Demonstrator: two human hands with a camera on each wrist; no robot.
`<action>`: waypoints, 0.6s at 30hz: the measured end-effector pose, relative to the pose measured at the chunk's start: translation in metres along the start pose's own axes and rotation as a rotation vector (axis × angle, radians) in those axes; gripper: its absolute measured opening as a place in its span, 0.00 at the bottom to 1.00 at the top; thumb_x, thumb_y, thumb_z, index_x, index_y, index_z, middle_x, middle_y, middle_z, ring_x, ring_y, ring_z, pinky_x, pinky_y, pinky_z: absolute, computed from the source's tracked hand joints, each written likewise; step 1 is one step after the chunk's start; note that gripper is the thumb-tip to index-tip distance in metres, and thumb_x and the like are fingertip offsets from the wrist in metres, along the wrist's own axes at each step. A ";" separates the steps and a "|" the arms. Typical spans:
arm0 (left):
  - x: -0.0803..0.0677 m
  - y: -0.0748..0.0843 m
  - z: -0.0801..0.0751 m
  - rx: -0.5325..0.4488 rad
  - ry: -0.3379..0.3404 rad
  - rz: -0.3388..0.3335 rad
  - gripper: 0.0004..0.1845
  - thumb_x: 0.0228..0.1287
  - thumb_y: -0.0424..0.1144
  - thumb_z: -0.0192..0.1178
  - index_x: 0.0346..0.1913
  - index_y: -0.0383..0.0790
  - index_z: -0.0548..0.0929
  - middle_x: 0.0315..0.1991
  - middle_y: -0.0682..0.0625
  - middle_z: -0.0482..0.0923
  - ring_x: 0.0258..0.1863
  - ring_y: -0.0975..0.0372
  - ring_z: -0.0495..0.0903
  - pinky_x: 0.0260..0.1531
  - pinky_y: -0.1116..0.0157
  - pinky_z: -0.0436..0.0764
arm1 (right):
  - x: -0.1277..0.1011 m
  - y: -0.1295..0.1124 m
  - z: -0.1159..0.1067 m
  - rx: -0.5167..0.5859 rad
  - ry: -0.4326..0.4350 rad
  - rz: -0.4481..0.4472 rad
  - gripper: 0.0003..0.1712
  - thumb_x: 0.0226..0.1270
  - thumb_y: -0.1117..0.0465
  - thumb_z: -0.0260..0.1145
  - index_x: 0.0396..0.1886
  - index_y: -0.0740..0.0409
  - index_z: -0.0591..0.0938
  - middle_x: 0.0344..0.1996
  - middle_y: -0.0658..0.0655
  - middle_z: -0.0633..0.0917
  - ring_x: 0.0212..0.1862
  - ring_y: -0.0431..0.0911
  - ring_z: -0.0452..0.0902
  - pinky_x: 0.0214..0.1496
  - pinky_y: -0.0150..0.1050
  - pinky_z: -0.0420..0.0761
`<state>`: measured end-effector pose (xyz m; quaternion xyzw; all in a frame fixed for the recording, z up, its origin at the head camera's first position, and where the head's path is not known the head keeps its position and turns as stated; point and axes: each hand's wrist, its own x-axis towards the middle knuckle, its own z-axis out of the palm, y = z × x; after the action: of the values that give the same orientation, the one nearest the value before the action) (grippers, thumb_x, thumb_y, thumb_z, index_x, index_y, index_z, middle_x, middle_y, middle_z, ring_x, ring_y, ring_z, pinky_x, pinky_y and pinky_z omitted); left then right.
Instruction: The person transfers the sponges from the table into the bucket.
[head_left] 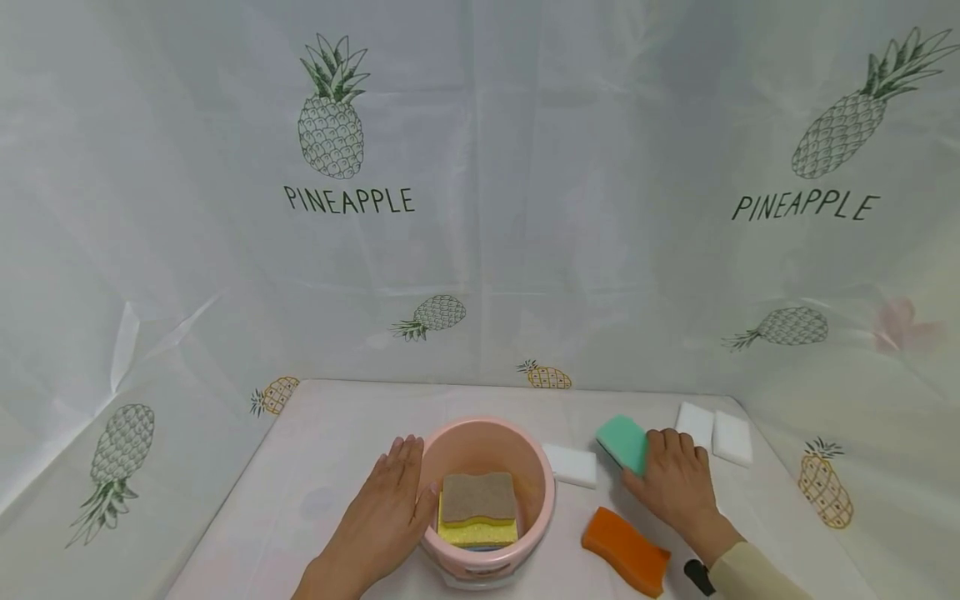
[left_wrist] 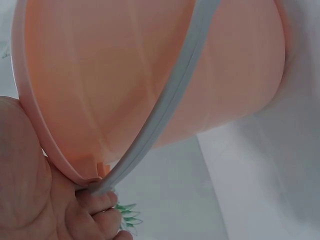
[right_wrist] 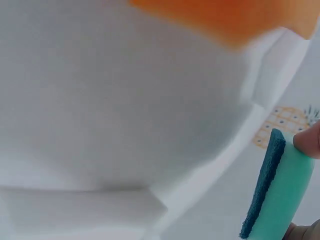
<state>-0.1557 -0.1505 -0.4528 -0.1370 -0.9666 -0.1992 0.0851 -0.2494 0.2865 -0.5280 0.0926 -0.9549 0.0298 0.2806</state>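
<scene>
Two sponges already in the pink bucket (head_left: 487, 467), steadied by your flat left hand (head_left: 393, 508). Right hand (head_left: 675, 483) pinches the green sponge (head_left: 624, 442); orange sponge (head_left: 625, 551) and three white blocks nearby still on the counter (head_left: 330, 450).

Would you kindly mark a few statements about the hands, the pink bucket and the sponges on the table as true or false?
1. The right hand holds the green sponge. True.
2. The pink bucket is empty. False: a brown-topped yellow sponge lies inside it.
3. The left hand rests against the bucket's outer side. True.
4. The orange sponge lies in the bucket. False: it lies on the table, nearer than the right hand.
5. Three white sponges lie on the table. True: one beside the bucket, two at the far right.
</scene>
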 end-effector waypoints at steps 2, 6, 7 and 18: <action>0.000 0.000 0.000 0.005 -0.004 -0.001 0.36 0.85 0.51 0.48 0.80 0.27 0.62 0.81 0.34 0.61 0.83 0.44 0.56 0.81 0.43 0.59 | 0.003 -0.002 -0.004 0.011 0.035 -0.037 0.37 0.49 0.46 0.75 0.48 0.73 0.78 0.39 0.70 0.80 0.40 0.63 0.73 0.36 0.52 0.70; 0.000 0.000 -0.001 0.010 -0.009 0.000 0.36 0.85 0.51 0.48 0.80 0.27 0.61 0.81 0.34 0.60 0.83 0.43 0.56 0.81 0.43 0.58 | 0.011 -0.009 -0.013 0.031 0.080 -0.107 0.37 0.49 0.47 0.74 0.50 0.71 0.77 0.42 0.69 0.81 0.41 0.62 0.74 0.36 0.53 0.72; 0.000 0.000 -0.001 0.007 -0.011 -0.002 0.36 0.85 0.51 0.48 0.80 0.27 0.61 0.81 0.35 0.60 0.83 0.44 0.56 0.81 0.43 0.58 | 0.013 -0.011 -0.016 0.037 0.077 -0.117 0.37 0.49 0.46 0.74 0.51 0.71 0.77 0.42 0.69 0.81 0.42 0.62 0.74 0.37 0.53 0.72; 0.000 0.000 -0.001 0.004 -0.013 0.010 0.35 0.85 0.50 0.47 0.80 0.26 0.61 0.81 0.34 0.59 0.83 0.42 0.55 0.81 0.41 0.59 | 0.036 -0.049 -0.053 0.078 0.062 -0.197 0.38 0.51 0.49 0.75 0.56 0.69 0.76 0.49 0.67 0.81 0.50 0.62 0.75 0.43 0.55 0.74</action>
<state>-0.1558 -0.1510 -0.4520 -0.1427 -0.9669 -0.1958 0.0800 -0.2416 0.2386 -0.4634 0.1959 -0.9302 0.0422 0.3077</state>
